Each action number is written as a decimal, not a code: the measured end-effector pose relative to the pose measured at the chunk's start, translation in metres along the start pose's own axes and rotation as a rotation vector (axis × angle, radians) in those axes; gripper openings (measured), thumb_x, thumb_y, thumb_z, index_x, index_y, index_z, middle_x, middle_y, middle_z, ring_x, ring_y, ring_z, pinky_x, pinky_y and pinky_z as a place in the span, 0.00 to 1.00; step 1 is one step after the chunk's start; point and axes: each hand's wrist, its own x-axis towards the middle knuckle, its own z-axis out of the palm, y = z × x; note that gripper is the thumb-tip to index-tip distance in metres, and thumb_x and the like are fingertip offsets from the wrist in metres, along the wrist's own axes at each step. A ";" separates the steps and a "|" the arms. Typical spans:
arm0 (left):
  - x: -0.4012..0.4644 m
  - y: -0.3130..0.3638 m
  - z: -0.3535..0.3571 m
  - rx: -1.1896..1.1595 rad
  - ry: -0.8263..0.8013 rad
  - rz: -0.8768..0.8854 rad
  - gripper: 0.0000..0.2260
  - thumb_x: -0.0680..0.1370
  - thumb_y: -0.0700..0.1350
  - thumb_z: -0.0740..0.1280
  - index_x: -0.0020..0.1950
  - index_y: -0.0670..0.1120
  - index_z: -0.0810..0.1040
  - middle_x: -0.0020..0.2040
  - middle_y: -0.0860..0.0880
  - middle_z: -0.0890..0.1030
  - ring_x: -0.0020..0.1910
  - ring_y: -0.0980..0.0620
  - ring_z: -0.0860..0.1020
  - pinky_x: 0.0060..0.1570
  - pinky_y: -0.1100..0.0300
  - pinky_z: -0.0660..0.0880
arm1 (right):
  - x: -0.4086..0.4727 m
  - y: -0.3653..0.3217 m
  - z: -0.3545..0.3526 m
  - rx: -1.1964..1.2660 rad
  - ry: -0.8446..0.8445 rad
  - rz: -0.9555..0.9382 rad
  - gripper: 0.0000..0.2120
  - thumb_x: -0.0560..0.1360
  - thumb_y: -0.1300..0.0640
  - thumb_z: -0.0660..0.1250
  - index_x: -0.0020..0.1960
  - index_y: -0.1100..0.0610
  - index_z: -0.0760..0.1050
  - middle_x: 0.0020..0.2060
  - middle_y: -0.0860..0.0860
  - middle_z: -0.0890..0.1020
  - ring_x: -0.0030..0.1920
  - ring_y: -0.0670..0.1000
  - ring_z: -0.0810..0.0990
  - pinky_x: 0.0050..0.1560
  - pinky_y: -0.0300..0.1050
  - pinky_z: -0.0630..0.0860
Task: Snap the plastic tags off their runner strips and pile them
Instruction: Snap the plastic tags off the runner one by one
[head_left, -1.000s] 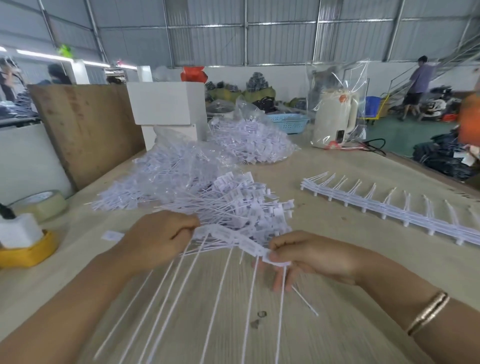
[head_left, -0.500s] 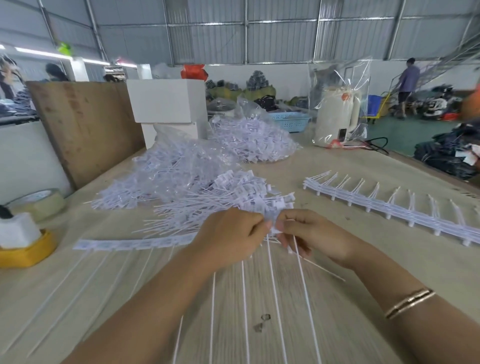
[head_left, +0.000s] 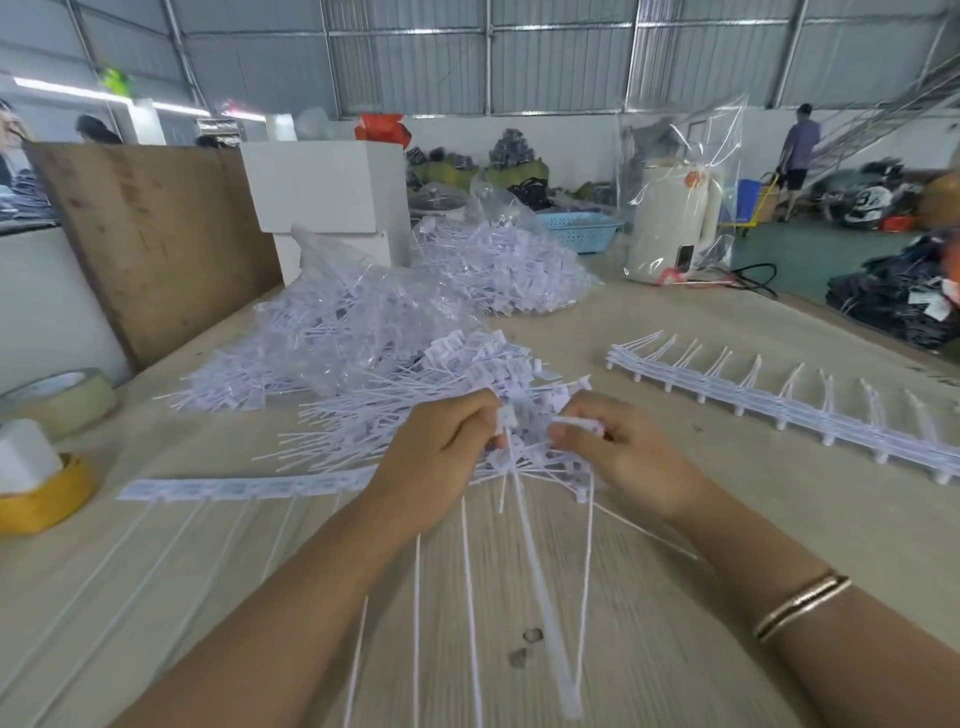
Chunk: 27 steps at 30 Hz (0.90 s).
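Tape (head_left: 61, 395): a clear roll at the table's left edge, a yellow roll (head_left: 44, 496) nearer.
Board (head_left: 150, 244): plywood leaning upright behind.
Table (head_left: 727, 493): pale wood grain.
Strip (head_left: 244, 488): flat, running left from the left hand, tails toward the camera.
Pile (head_left: 374, 415): loose tags, just beyond both hands (bagged ones farther back).
Left hand (head_left: 441, 457): fingers curled, pinching a tag (head_left: 506, 418).
Right hand (head_left: 623, 452): fingers curled round white tag pieces.
Runners (head_left: 779, 410): stripped, stacked at right.
Room: metal-walled hall, a person (head_left: 797, 150) far right.
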 end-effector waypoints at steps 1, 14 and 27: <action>0.001 -0.001 -0.001 0.038 -0.019 0.008 0.11 0.75 0.47 0.55 0.39 0.46 0.74 0.30 0.48 0.73 0.33 0.42 0.72 0.38 0.48 0.71 | 0.002 0.003 0.001 -0.122 -0.028 -0.039 0.10 0.73 0.59 0.69 0.36 0.63 0.74 0.32 0.50 0.74 0.33 0.45 0.72 0.35 0.34 0.67; -0.007 0.000 0.012 0.162 -0.167 0.066 0.19 0.76 0.35 0.59 0.65 0.50 0.66 0.46 0.60 0.70 0.37 0.65 0.70 0.35 0.71 0.63 | -0.003 -0.008 0.010 -0.189 -0.037 -0.111 0.15 0.76 0.52 0.59 0.42 0.61 0.79 0.38 0.51 0.77 0.41 0.47 0.72 0.45 0.32 0.67; -0.004 -0.003 0.007 0.080 -0.108 -0.003 0.18 0.80 0.49 0.61 0.29 0.55 0.68 0.24 0.56 0.66 0.26 0.59 0.64 0.30 0.65 0.61 | -0.003 -0.015 0.019 0.158 0.018 -0.019 0.10 0.76 0.66 0.62 0.37 0.62 0.76 0.34 0.55 0.75 0.37 0.47 0.73 0.43 0.38 0.69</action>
